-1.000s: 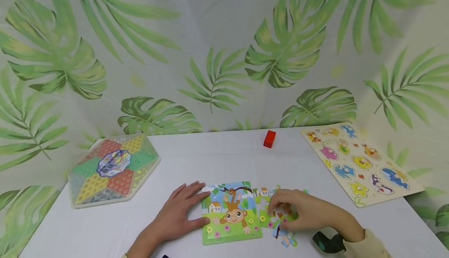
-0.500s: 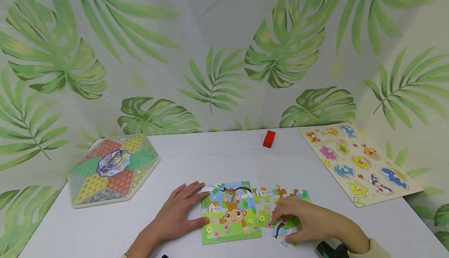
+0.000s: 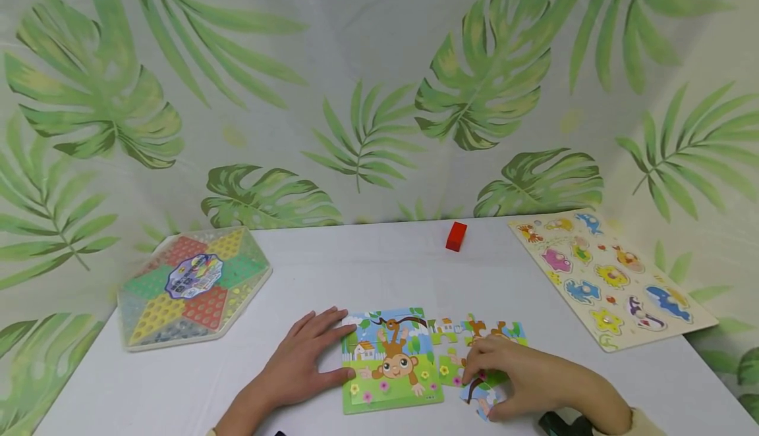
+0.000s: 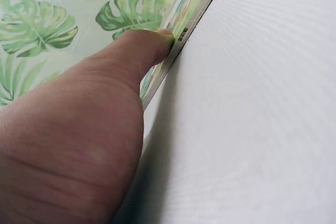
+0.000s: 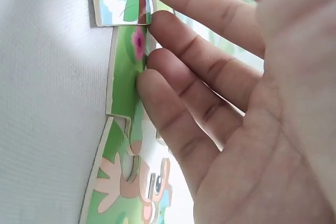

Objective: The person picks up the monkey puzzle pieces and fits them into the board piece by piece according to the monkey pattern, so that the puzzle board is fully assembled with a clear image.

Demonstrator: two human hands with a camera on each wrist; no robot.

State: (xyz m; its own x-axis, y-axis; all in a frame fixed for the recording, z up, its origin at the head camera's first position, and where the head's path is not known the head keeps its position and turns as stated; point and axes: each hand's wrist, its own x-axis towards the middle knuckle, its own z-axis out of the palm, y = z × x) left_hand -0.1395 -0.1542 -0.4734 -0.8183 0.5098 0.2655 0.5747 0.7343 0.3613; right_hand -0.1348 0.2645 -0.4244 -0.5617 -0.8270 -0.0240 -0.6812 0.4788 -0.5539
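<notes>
Slightly away from the desk's point(image 3: 356, 265) far edge, the right hand point(image 3: 528, 380) has shifted over the puzzle pieces point(image 3: 449, 373). From the head, the monkey board point(image 3: 391, 408) carries a whole picture; the pieces to its right look partly joined, gaps remaining. At the desk's left edge, a clear case point(image 3: 173, 343) holds a coloured star board.

Left wrist: the left hand point(image 3: 304, 363), digits spread, touches the board's side.

Right wrist: fingertips touch pieces; whether they pinch one, I can't tell.

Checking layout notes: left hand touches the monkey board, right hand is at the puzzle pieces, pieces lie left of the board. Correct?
Not quite: the puzzle pieces lie right of the monkey board, as the head view shows. The left hand touching the board and the right hand at the pieces stand.
</notes>
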